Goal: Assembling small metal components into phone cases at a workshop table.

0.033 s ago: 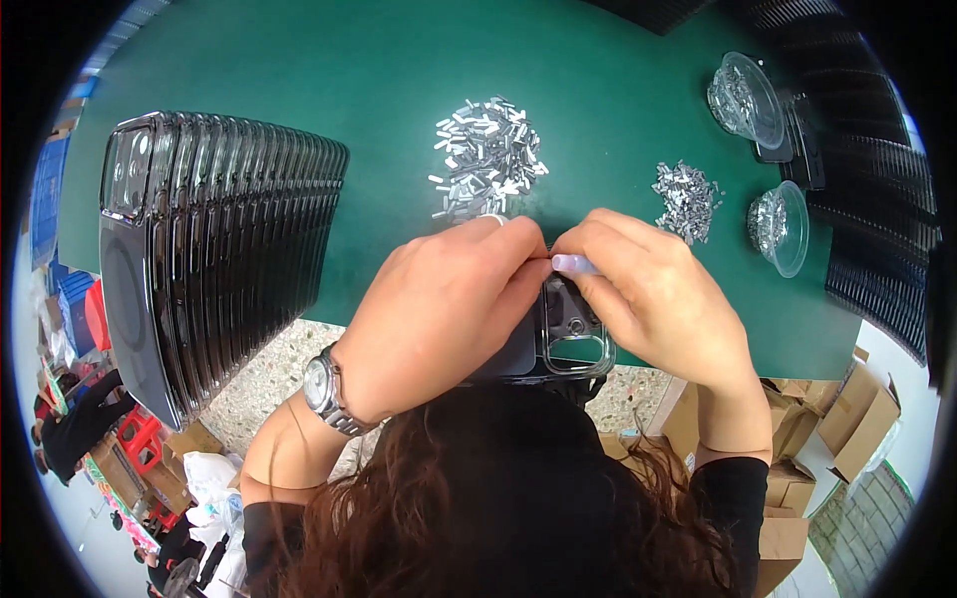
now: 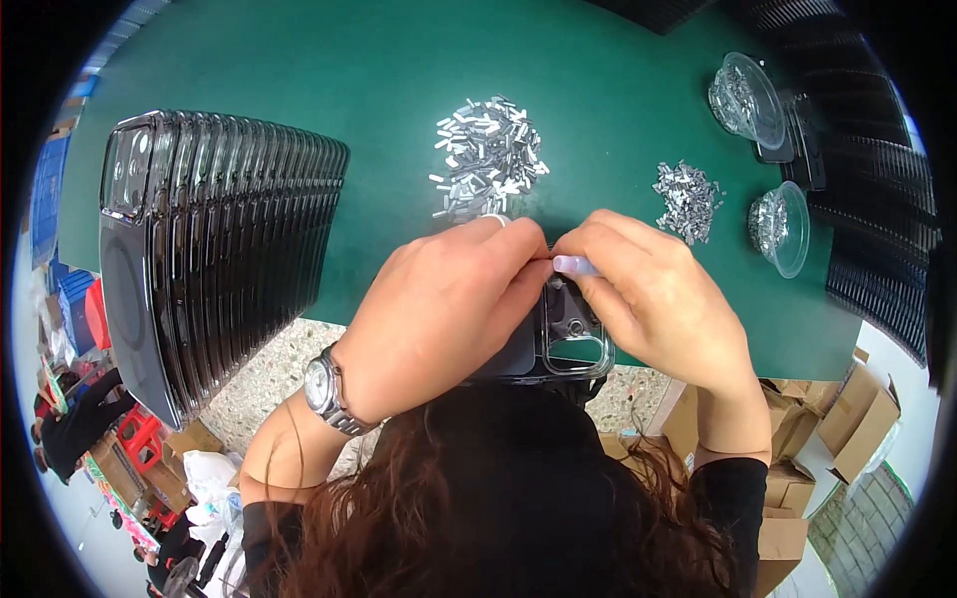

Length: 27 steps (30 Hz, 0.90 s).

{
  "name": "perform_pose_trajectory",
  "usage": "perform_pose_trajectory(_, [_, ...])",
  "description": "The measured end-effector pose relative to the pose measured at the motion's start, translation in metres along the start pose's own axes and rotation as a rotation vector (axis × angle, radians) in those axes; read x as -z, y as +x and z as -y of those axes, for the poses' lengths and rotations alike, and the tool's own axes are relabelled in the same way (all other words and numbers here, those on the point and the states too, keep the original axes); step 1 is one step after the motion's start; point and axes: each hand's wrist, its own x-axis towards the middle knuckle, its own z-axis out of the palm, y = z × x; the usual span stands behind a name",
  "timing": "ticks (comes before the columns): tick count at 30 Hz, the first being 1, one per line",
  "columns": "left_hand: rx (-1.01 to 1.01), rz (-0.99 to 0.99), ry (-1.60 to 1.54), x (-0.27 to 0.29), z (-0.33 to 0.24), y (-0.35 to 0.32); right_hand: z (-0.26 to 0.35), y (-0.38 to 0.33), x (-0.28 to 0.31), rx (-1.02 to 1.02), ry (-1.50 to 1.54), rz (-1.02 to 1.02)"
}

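Note:
A dark phone case with a clear rim [image 2: 610, 356] lies at the table's near edge, its camera opening toward my right hand. My left hand [image 2: 449, 289] is closed in a pinch over the case's far side; whatever its fingertips hold is too small or hidden to make out. Fingertip to fingertip with it, my right hand [image 2: 653, 294] is closed round a pale lilac tube-like thing [image 2: 574, 264], whose blunt end shows between thumb and forefinger. Beyond my hands is a pile of small grey and silver strips [image 2: 490, 154]. A smaller pile of short silver pieces [image 2: 688, 201] lies right of them.
A long row of standing phone cases [image 2: 224, 239] fills the left of the green table [image 2: 389, 70]. Two clear plastic tubs [image 2: 793, 231] with silver pieces sit at the right, near more dark stacked cases [image 2: 877, 189]. Cardboard boxes [image 2: 862, 419] stand on the floor at right.

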Motion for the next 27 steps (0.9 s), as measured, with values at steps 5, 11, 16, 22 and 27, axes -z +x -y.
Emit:
perform_pose_trajectory(5, [-0.072,-0.048,0.079,-0.006,0.002,-0.001,-0.001,-0.004,-0.004,-0.035,0.037,-0.013])
perform_pose_trajectory(11, [-0.095,-0.029,0.241,-0.008,0.002,-0.004,-0.002,-0.008,-0.002,0.029,-0.115,-0.042])
perform_pose_trajectory(16, [-0.108,-0.036,0.275,-0.010,0.001,-0.005,0.011,-0.008,-0.001,0.055,-0.380,0.026])
perform_pose_trajectory(22, [-0.074,-0.053,0.326,-0.007,-0.010,-0.006,0.011,-0.005,-0.004,0.107,-0.442,0.039])
perform_pose_trajectory(27, [-0.073,-0.113,0.419,-0.005,-0.017,-0.004,0.003,-0.003,-0.019,0.141,-0.455,-0.199])
